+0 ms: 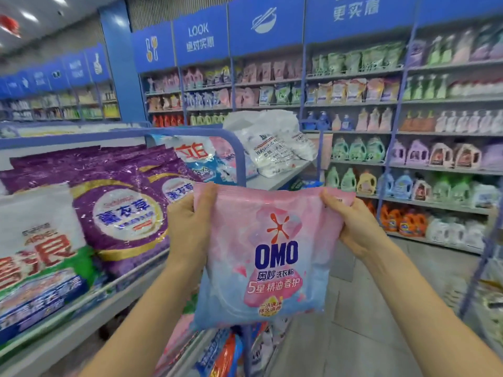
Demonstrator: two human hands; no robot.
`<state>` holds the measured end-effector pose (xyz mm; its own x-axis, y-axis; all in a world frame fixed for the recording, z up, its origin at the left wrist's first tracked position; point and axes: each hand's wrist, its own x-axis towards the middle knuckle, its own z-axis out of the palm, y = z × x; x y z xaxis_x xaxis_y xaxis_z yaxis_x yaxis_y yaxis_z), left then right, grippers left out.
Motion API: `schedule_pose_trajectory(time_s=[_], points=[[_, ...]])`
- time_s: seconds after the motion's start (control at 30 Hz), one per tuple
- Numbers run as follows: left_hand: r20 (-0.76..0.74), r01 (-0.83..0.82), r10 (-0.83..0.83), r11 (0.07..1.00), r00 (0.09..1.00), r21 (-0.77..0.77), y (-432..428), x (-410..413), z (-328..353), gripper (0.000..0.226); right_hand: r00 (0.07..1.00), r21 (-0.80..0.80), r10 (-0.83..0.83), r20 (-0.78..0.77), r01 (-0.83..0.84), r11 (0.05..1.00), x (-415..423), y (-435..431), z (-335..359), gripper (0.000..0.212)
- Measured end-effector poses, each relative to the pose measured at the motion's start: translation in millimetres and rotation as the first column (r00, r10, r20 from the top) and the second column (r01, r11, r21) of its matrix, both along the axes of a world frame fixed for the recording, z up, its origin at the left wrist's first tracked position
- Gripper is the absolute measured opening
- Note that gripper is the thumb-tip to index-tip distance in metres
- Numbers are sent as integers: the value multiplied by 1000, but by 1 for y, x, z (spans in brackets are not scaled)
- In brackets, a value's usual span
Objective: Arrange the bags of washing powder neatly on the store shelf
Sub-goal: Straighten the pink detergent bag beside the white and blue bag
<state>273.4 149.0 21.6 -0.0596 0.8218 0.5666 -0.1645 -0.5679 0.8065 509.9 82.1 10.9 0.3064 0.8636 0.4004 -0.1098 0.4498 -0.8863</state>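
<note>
We held the pink bag (268,254) by its top corners, left hand (187,221) and right hand (351,227) apart (label toward us), seemingly to shelve it upright.

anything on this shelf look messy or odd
The white washing powder bags at the far end of the shelf lie slumped in a heap, not in a row like the purple bags. The pink OMO bag is off the shelf, gripped by the left hand and right hand.

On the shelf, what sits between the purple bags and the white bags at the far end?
Head view: a blue-and-white bag with red lettering and a pink bag beside it, with the shelf's blue rail crossing in front of them.
</note>
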Motion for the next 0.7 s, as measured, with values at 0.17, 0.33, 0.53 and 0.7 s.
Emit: schedule_pose_trajectory(time_s=[0.17,0.33,0.53,0.7], points=[[78,24,-24,1000,997,8,36,101,24,57,992,-23,126,-9,-126,992,112,47,-27,98],[130,11,-8,1000,991,-24,75,179,37,45,963,-302,269,30,-248,920,160,88,-113,107],[153,-54,69,993,986,-105,151,241,32,43,962,-309,263,-72,-272,911,197,160,-119,117],[104,-192,188,981,977,23,231,270,24,44,975,-234,186,-121,-210,949,243,225,-101,103]])
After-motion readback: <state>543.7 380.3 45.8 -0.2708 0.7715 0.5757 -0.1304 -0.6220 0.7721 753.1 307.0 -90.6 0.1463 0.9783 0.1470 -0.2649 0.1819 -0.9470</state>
